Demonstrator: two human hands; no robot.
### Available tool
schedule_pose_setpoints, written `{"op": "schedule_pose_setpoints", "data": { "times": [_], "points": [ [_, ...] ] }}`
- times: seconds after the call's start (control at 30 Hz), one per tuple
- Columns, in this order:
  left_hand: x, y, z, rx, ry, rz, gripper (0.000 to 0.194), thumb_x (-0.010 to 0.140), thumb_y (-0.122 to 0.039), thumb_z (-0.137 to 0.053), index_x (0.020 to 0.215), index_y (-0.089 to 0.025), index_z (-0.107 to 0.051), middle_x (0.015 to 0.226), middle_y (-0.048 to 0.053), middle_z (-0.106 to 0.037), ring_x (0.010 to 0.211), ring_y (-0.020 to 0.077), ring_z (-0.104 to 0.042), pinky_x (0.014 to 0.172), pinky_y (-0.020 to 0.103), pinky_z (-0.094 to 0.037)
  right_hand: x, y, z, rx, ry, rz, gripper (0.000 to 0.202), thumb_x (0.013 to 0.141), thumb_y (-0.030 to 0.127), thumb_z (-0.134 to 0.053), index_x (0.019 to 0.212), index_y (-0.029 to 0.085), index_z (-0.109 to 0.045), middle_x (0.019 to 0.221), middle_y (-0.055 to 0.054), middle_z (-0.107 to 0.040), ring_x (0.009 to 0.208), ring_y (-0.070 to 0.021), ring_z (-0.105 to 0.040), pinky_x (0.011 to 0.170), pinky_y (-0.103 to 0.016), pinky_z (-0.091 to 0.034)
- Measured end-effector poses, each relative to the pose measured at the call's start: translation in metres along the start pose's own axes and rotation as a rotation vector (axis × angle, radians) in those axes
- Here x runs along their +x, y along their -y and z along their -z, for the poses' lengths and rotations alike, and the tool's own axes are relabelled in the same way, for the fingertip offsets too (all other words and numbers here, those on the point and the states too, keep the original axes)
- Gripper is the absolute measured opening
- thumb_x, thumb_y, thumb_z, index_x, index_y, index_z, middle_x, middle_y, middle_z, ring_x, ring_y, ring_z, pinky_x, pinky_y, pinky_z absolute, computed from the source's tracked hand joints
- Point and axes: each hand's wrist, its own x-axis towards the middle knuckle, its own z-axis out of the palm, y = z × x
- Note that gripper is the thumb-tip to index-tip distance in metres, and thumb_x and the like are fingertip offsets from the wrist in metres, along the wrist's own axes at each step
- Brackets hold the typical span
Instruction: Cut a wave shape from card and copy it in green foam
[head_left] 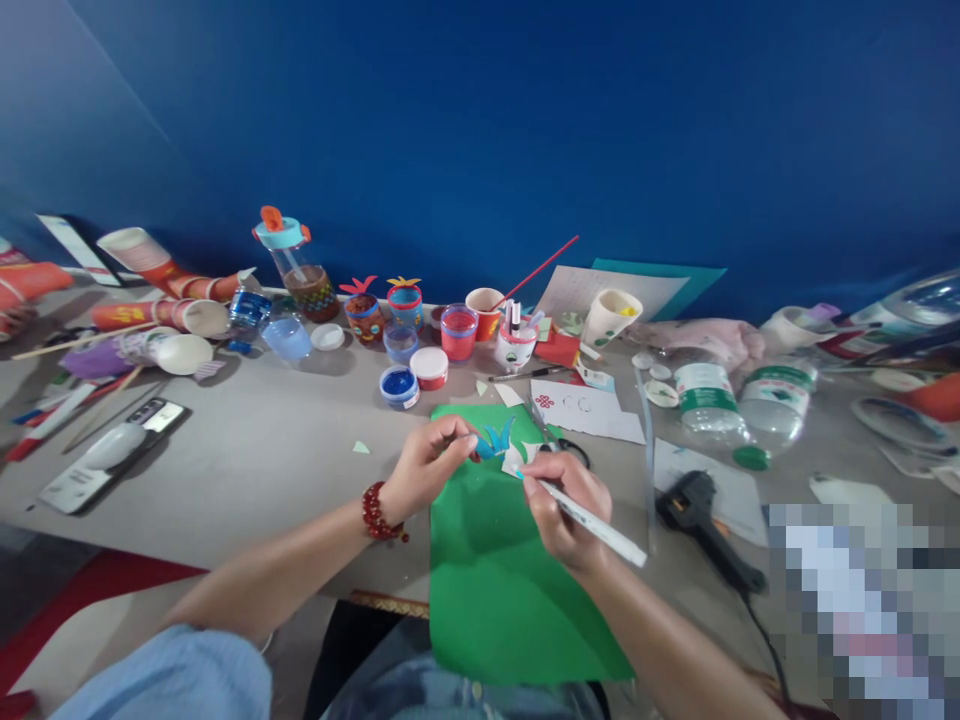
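Note:
Between the thumb and fingers of my left hand (431,462) is a small blue paper cutout (497,438) with pointed, leaf-like tips. My right hand (566,500) grips a white marker pen (592,522), its blue tip pointing left, close to the cutout. Both hands are over a green sheet (510,590) that hangs past the table's front edge. A white paper scrap (514,461) lies by the marker tip. Scissors (574,450) rest partly hidden behind my right hand.
Paint jars, including an open blue one (399,386), and decorated cups (364,317) stand along the back. A glue gun (701,520) with its cord lies right, near plastic bottles (705,395). At left are a phone (112,455) and a drink bottle (300,270).

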Motion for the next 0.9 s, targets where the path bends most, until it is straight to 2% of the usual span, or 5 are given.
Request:
{"op": "schedule_pose_setpoints", "data": {
  "times": [0.2, 0.33, 0.53, 0.73, 0.9],
  "points": [
    [-0.0002, 0.0009, -0.0004, 0.006, -0.004, -0.010, 0.027, 0.088, -0.036, -0.051, 0.071, -0.015, -0.056, 0.074, 0.004, -0.061, 0.070, 0.0139, -0.055, 0.068, 0.026, -0.042, 0.0017, -0.0003, -0.0012, 0.013, 0.040, 0.006, 0.008, 0.078, 0.016, -0.052, 0.076, 0.020, -0.057, 0.055, 0.003, -0.056, 0.046, -0.0113, -0.054, 0.049, -0.023, -0.044],
    [-0.0003, 0.0018, -0.0006, 0.005, -0.003, -0.006, 0.027, 0.088, -0.036, -0.051, 0.071, -0.015, -0.056, 0.074, 0.004, -0.061, 0.070, 0.0138, -0.055, 0.067, 0.026, -0.042, 0.0012, -0.0019, -0.0010, -0.010, -0.003, 0.011, 0.008, 0.078, 0.017, -0.051, 0.075, 0.020, -0.058, 0.060, 0.001, -0.060, 0.050, -0.0123, -0.057, 0.051, -0.024, -0.045],
    [0.0000, 0.0021, -0.0006, -0.005, -0.005, -0.016, 0.026, 0.088, -0.033, -0.052, 0.071, -0.015, -0.056, 0.074, 0.004, -0.061, 0.071, 0.0139, -0.055, 0.068, 0.026, -0.042, -0.0002, -0.0069, -0.0028, 0.021, 0.018, 0.048, 0.007, 0.077, 0.017, -0.052, 0.076, 0.020, -0.058, 0.055, 0.003, -0.056, 0.044, -0.0106, -0.052, 0.047, -0.022, -0.043],
    [-0.0002, 0.0009, -0.0006, -0.006, -0.007, -0.003, 0.027, 0.087, -0.036, -0.052, 0.070, -0.015, -0.056, 0.073, 0.003, -0.061, 0.069, 0.0136, -0.055, 0.067, 0.026, -0.042, -0.0004, -0.0020, -0.0008, 0.005, 0.018, -0.003, 0.008, 0.078, 0.017, -0.051, 0.076, 0.020, -0.058, 0.057, 0.002, -0.057, 0.048, -0.0116, -0.054, 0.050, -0.024, -0.045],
    [-0.0006, 0.0022, -0.0003, -0.005, -0.003, -0.002, 0.026, 0.088, -0.035, -0.051, 0.072, -0.015, -0.057, 0.074, 0.003, -0.062, 0.070, 0.0141, -0.055, 0.068, 0.026, -0.042, 0.0006, -0.0010, -0.0010, -0.005, 0.022, 0.018, 0.009, 0.078, 0.018, -0.050, 0.074, 0.020, -0.058, 0.058, 0.002, -0.058, 0.048, -0.0121, -0.055, 0.049, -0.024, -0.044]
  ]
}}
